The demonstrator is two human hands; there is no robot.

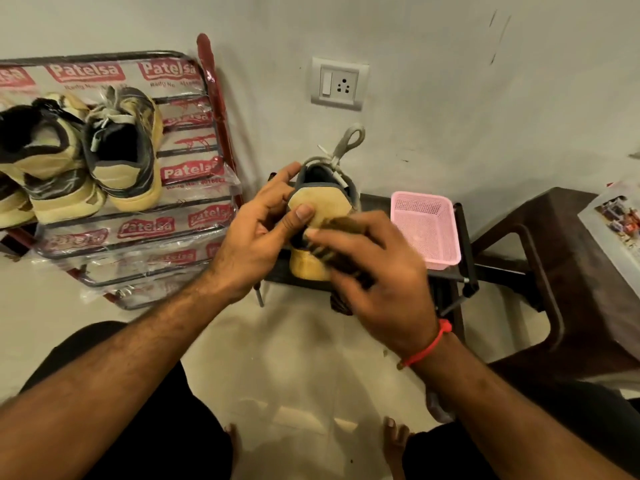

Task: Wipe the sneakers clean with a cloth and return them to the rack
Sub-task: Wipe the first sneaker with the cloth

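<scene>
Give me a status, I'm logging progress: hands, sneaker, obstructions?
Left hand grips sneaker at heel. Right hand holds brown cloth against it, blurred. Two sneakers on rack. Nothing blocking.

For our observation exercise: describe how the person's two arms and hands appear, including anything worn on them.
Both forearms are bare, with no sleeves in view, and carry visible hair. The left hand wears nothing: no ring, watch or band shows. The right hand has a red thread band tied round its wrist, knotted at the outer side. No gloves on either.

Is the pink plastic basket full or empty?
Empty. Only bare mesh shows on the floor and walls of the pink plastic basket; nothing lies in it.
</scene>
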